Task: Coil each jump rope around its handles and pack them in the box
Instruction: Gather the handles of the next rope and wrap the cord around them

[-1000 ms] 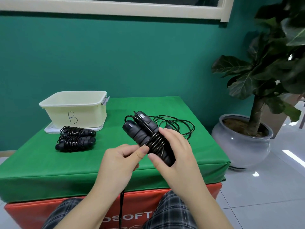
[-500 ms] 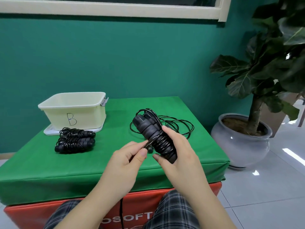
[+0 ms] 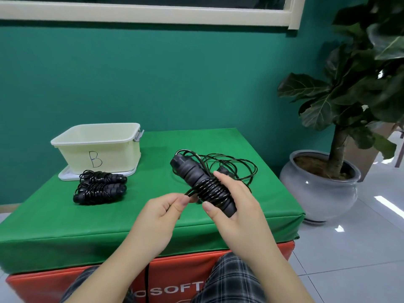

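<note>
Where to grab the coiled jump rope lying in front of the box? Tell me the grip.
Grip the coiled jump rope across its wrapped middle, coming from above. Its handles lie flat, side by side on the green mat, so a hand can span both and the coils between thumb and fingers.

A teal-green wall (image 3: 164, 79) fills the upper frame, topped by a cream window frame (image 3: 153, 17). At right, a dark-leaved plant (image 3: 358, 84) stands in a glossy grey pot (image 3: 317, 193) on pale floor tiles (image 3: 349, 259) with bright light reflections. A green mat (image 3: 54, 226) covers an orange block (image 3: 175, 278) at centre.
</note>
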`<state>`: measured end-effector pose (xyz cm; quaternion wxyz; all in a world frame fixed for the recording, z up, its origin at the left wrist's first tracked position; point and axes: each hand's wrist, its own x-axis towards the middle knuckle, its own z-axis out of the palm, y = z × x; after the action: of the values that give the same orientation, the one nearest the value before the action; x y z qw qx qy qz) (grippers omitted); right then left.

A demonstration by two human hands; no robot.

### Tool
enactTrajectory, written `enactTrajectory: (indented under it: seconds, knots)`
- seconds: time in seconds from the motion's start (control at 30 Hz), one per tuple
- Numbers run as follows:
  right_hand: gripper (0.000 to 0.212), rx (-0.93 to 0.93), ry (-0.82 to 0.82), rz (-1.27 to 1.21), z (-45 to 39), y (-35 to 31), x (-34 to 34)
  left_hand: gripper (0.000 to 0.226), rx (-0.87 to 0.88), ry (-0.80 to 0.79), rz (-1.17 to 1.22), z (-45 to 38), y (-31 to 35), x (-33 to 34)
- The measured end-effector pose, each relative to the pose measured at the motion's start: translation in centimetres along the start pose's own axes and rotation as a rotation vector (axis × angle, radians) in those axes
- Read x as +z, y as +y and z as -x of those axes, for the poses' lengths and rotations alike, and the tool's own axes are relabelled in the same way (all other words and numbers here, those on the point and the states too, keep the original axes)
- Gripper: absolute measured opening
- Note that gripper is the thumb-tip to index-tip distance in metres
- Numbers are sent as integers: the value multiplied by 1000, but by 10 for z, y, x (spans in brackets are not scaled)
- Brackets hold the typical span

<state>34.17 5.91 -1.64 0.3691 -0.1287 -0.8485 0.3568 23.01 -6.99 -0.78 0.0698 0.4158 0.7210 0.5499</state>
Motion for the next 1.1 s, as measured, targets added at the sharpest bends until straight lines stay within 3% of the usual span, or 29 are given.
enactTrajectory:
  seconds: [0.17, 0.3, 0.43, 0.6, 0.7, 0.83, 1.1]
  knots:
    - [50, 40, -41, -127, 1, 0, 1, 21, -82, -29, 136, -5, -6, 6]
    - [39, 49, -67, -233, 2, -7, 0, 45, -95, -55, 176, -3, -3, 10]
    - [38, 77, -80, -292, 2, -10, 0, 38, -119, -47, 120, 0, -1, 10]
    - [31, 63, -86, -343, 1, -10, 2, 59, -77, -34, 79, -2, -1, 4]
    - [33, 1, 9, -320, -2, -5, -1, 53, -24, 24, 11, 1, -3, 5]
    - [33, -56, 17, -262, -5, 2, -3, 52, -22, 57, -16, 5, -4, 8]
    - [36, -16, -135, -192, -5, -5, -2, 36, -6, 171, -123, 7, 14, 1]
